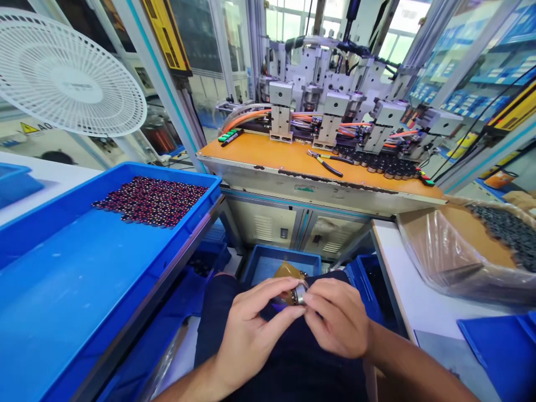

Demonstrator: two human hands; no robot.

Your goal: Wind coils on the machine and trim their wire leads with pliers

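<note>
Low in the middle of the head view, above my lap, a small round metal part (300,293) with a shiny silver side is held between both hands. My left hand (262,318) pinches it between thumb and forefinger from the left. My right hand (337,315) grips its right side with the fingertips. The fingers cover much of the part, so its exact kind cannot be made out. Just behind it, a brownish-yellow bag or wrapping (288,270) lies in a blue bin (259,260) on the floor.
A blue tray (54,301) at left holds many small dark-and-red parts (154,201). Ahead, a machine (330,106) stands on an orange bench (251,152) with pliers (324,163) and several dark cylinders (389,166). A plastic-lined box (452,245) sits right; a white fan (71,78) stands upper left.
</note>
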